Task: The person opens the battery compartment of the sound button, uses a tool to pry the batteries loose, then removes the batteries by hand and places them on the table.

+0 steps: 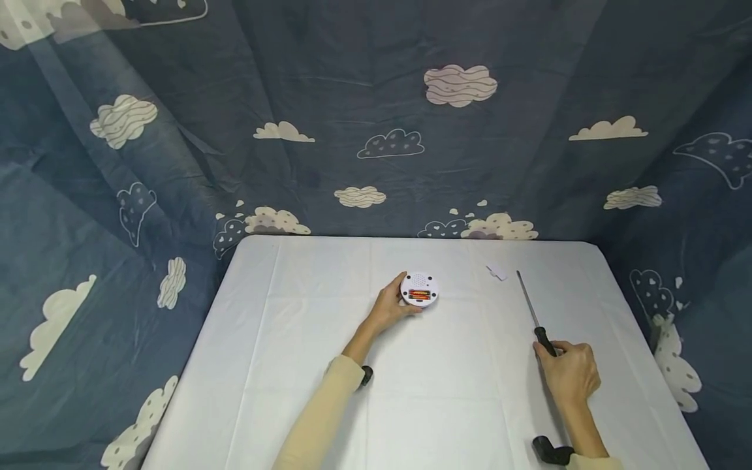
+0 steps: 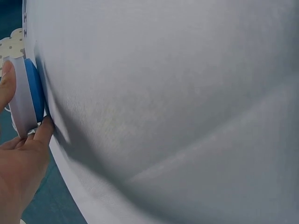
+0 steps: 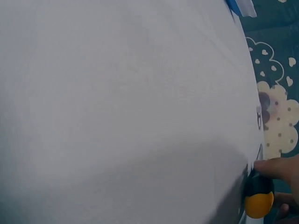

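My left hand [image 1: 389, 308] grips a round white device [image 1: 419, 281] by its edge, thumb on the near side. Its face with small speaker holes is turned up, and an uncovered compartment shows orange-and-black batteries [image 1: 420, 295]. The left wrist view shows the device edge-on, with a blue layer [image 2: 35, 91] on the table side. Over at the right, my right hand [image 1: 571, 373] holds a screwdriver [image 1: 528, 301] by its black handle, the long metal shaft pointing away from me. The handle's end [image 3: 259, 205] is yellow in the right wrist view.
A small white piece [image 1: 498, 273], perhaps a cover, lies between the device and the screwdriver tip, with a thin dark item [image 1: 490, 269] beside it. The white-covered table [image 1: 317, 274] ends at a dark blue cloud-patterned curtain [image 1: 329, 85] behind and at both sides.
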A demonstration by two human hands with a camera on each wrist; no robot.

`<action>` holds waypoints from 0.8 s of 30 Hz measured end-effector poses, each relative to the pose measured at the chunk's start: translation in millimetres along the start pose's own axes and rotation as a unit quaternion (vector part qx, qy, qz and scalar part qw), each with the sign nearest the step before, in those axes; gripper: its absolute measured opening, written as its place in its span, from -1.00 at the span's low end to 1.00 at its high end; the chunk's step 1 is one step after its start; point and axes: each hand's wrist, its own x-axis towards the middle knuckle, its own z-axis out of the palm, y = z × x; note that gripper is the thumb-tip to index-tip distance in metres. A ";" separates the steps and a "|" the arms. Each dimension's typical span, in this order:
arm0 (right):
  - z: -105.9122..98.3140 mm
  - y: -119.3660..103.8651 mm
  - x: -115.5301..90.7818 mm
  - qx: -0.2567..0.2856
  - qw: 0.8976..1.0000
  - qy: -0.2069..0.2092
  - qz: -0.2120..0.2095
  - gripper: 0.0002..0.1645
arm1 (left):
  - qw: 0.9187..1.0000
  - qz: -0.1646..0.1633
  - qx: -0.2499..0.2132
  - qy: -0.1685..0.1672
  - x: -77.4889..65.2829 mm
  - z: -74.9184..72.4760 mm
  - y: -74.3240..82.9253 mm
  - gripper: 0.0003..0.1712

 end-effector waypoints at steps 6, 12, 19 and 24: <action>-4.9 3.5 8.3 0.069 0.997 0.009 0.022 -0.56 | 1.000 0.008 -0.018 0.018 -0.9 5.1 -3.0 0.16; -15.9 0.3 17.8 0.142 0.987 0.029 0.067 -0.52 | 0.999 0.006 -0.037 0.026 -2.2 7.2 -3.9 0.14; -31.8 -15.4 29.8 0.302 0.951 -0.046 0.052 -0.77 | 0.998 0.004 -0.050 0.024 -2.8 5.7 -1.1 0.13; -37.9 -32.2 36.7 0.343 0.927 -0.146 -0.038 -0.68 | 0.998 -0.003 -0.057 0.024 -1.9 5.3 1.5 0.13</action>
